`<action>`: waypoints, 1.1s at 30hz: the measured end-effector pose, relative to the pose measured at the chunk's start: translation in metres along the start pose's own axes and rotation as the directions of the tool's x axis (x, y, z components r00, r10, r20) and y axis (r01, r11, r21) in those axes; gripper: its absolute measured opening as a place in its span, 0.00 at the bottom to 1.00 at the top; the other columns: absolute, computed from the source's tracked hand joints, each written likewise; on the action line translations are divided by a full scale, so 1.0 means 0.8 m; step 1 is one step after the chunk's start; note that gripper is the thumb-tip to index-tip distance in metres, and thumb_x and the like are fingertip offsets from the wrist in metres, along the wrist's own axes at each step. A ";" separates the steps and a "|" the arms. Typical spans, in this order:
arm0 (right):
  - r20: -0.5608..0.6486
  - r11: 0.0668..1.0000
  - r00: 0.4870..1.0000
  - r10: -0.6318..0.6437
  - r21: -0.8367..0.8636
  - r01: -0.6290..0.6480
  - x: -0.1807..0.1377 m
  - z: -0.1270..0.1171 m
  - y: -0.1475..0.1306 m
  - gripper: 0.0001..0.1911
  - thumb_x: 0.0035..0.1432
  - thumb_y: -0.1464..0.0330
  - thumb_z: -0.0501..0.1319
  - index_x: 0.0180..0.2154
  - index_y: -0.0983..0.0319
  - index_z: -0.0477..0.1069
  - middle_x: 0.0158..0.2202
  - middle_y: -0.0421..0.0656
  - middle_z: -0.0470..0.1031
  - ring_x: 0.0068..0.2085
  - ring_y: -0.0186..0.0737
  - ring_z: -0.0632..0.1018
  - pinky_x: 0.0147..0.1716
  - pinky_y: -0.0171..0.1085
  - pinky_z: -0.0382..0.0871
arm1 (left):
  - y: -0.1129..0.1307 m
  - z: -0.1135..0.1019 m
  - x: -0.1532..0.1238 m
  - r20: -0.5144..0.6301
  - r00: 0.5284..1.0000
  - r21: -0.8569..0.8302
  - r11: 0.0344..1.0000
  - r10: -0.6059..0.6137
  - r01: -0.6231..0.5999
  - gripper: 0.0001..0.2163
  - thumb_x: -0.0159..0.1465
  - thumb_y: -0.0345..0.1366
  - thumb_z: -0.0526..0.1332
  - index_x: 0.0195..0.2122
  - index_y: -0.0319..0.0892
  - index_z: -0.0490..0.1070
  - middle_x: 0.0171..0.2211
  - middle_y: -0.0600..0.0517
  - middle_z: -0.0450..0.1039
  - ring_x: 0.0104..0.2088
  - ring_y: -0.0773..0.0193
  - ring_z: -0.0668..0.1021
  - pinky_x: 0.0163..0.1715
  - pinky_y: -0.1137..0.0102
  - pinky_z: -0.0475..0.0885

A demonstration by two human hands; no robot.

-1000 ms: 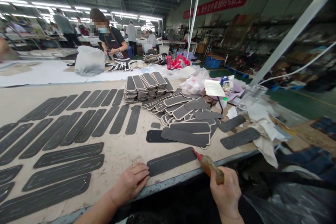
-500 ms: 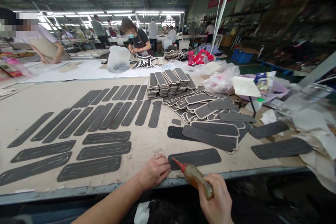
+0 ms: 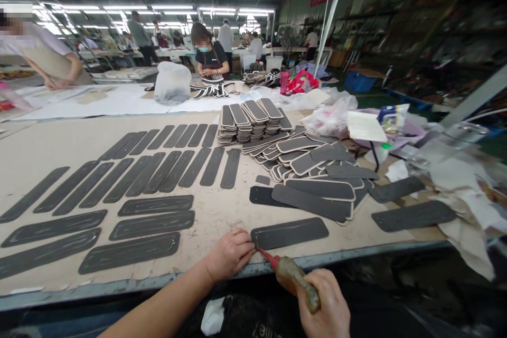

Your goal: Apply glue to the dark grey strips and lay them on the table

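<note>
A dark grey rounded strip (image 3: 291, 233) lies flat near the table's front edge, with faint shiny lines on it. My left hand (image 3: 232, 253) is closed at the strip's left end, its fingertips gripping that edge. In my right hand (image 3: 327, 303) is a glue bottle (image 3: 291, 274), tilted so that its red nozzle (image 3: 271, 260) points up and left. The nozzle tip is at the strip's lower left corner, close to my left fingertips. Whether it touches the strip, I cannot tell.
Rows of grey strips with shiny lines (image 3: 130, 251) cover the table's left side. Behind the strip are a loose heap of pale-edged strips (image 3: 299, 143) and neat stacks (image 3: 255, 111). Plastic bags (image 3: 330, 111) and paper lie at right. Co-workers stand across the table.
The nozzle tip has moved off the strip's top face, down and left to its lower left corner. My left hand stays at the strip's end. The whole view has shifted slightly.
</note>
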State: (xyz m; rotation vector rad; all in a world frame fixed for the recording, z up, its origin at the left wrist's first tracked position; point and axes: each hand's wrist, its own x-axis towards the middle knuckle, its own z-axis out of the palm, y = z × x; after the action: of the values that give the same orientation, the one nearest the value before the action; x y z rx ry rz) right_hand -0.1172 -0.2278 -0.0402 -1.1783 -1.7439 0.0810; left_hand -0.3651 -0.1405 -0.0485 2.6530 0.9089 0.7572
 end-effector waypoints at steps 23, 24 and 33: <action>-0.274 0.932 0.960 0.053 -0.332 -0.146 0.002 -0.075 0.073 0.04 0.62 0.71 0.61 0.37 0.62 0.65 0.33 0.44 0.66 0.35 0.42 0.71 0.34 0.41 0.69 | -0.012 0.012 -0.006 -0.123 0.990 0.026 0.997 0.074 -0.071 0.09 0.66 0.26 0.56 0.43 0.40 0.74 0.40 0.47 0.76 0.42 0.62 0.76 0.46 0.67 0.74; -0.257 0.948 0.965 0.058 -0.289 -0.134 0.002 -0.070 0.067 0.03 0.62 0.72 0.60 0.37 0.62 0.65 0.33 0.44 0.66 0.35 0.41 0.71 0.34 0.40 0.69 | -0.012 0.012 -0.005 -0.126 0.989 0.027 0.997 0.078 -0.076 0.09 0.66 0.26 0.56 0.42 0.39 0.74 0.39 0.47 0.76 0.42 0.62 0.76 0.46 0.67 0.74; -0.089 0.992 0.992 0.083 -0.085 -0.091 -0.002 -0.036 0.044 0.05 0.62 0.77 0.57 0.40 0.63 0.65 0.35 0.45 0.64 0.35 0.39 0.70 0.34 0.39 0.69 | -0.004 0.005 0.003 -0.124 0.991 0.000 0.999 0.050 -0.050 0.09 0.66 0.27 0.55 0.41 0.39 0.75 0.38 0.46 0.76 0.41 0.62 0.76 0.45 0.67 0.75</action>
State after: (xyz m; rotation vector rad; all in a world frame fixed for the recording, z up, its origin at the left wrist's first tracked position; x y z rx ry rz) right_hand -0.0720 -0.2235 -0.0453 -1.3041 -1.6349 0.0054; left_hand -0.3627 -0.1366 -0.0522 2.6602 0.8726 0.9435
